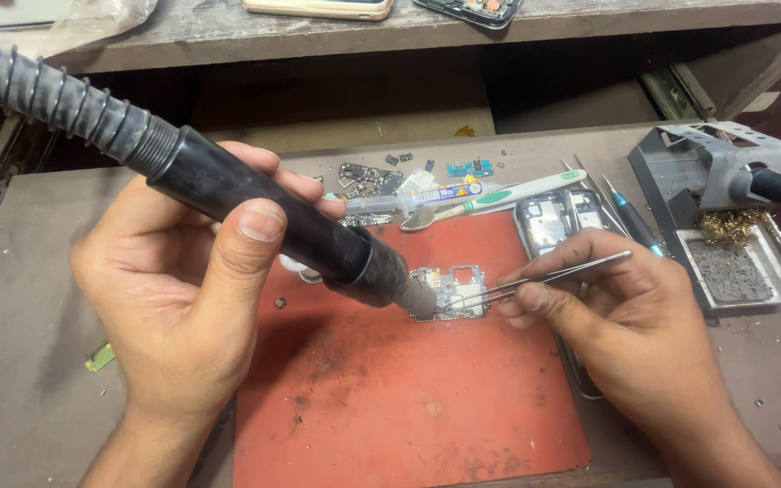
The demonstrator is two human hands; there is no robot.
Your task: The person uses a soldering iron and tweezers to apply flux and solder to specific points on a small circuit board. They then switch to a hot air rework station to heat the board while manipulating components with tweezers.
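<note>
My left hand [187,298] grips a thick black hot-air tool [264,212] with a ribbed hose; its metal nozzle points down at a small phone circuit board [452,291]. The board lies on a red work mat [390,398]. My right hand [603,312] pinches metal tweezers [544,276], whose tips touch the board's right side next to the nozzle.
Behind the mat lie a toothbrush [499,194], a syringe tube [422,199], small loose parts [368,176] and an opened phone frame [558,221]. At the right stands a soldering iron holder [707,167] with brass wool and a sponge tray [734,271]. A shelf [409,23] runs overhead.
</note>
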